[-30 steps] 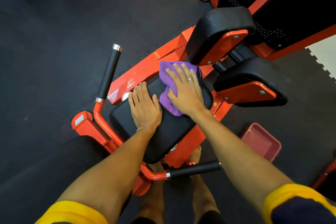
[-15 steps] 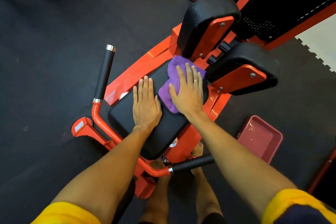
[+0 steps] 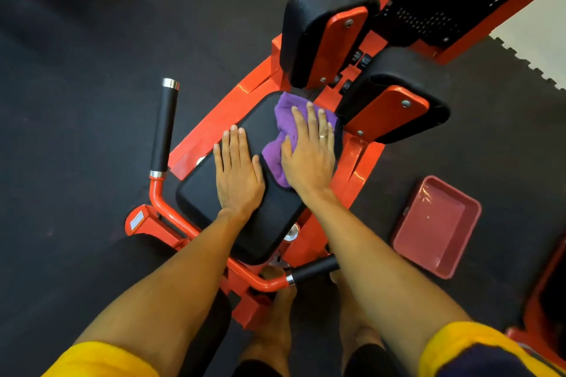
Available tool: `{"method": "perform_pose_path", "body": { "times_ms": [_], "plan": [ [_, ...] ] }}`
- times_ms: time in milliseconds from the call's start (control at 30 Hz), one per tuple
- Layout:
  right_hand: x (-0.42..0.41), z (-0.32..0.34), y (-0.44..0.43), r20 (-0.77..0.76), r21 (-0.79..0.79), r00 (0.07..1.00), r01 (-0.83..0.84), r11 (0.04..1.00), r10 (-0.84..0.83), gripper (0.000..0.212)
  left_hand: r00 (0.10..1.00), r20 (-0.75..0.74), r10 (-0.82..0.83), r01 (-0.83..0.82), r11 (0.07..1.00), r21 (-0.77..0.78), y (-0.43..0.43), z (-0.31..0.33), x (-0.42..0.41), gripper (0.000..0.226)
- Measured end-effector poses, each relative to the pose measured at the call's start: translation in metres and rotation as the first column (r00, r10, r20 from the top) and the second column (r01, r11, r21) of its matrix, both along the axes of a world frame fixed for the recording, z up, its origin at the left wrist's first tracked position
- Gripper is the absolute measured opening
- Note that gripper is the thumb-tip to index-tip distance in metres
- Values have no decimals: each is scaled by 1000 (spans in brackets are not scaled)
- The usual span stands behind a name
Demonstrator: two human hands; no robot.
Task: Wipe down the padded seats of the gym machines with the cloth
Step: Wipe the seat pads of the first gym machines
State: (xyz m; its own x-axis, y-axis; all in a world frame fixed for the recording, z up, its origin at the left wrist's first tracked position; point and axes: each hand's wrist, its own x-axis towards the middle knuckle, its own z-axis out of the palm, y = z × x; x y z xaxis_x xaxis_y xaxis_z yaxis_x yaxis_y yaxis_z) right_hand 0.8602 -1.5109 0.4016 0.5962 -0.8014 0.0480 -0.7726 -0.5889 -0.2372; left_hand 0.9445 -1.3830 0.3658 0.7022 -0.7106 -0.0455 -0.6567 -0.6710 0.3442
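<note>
The purple cloth (image 3: 286,115) lies bunched on the far right part of the black padded seat (image 3: 211,193). It is pinned under the right hand (image 3: 309,156) — fingers straight and spread flat across it, none curled round the fabric, a ring (image 3: 323,136) on one finger. Just beside it the left hand (image 3: 237,173) rests palm down on the bare middle of the seat, fingers straight and close together, holding nothing. Beyond the cloth a nearer pad (image 3: 395,70) and a far pad (image 3: 324,3), both black on orange plates, stand tilted by the seat's far end. The seat sits on an orange frame (image 3: 220,128), with a black-gripped handle (image 3: 165,128) out to the left and a shorter handle (image 3: 312,272) near the person's bare feet (image 3: 275,324). On the dark floor (image 3: 76,70) to the right — apart from the machine — sits a red tray (image 3: 438,223).
</note>
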Motion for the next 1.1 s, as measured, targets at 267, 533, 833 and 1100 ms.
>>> {"method": "perform_pose_path", "body": {
  "times_ms": [267,533,833,1100],
  "plan": [
    [-44,-8,35,104,94,988,108,990,-117,63,998,-22,-67,67,998,3,11,1,3,64],
    [-43,-12,88,304,360,830,353,863,-467,70,989,-29,-147,148,988,44,28,3,-4,64],
    [-43,-19,69,419,536,629,410,738,-654,70,990,13,-143,142,987,80,33,3,-8,65],
    [-48,-21,89,376,686,548,378,622,-748,78,990,11,-143,142,988,54,33,2,-6,63]
  ]
}}
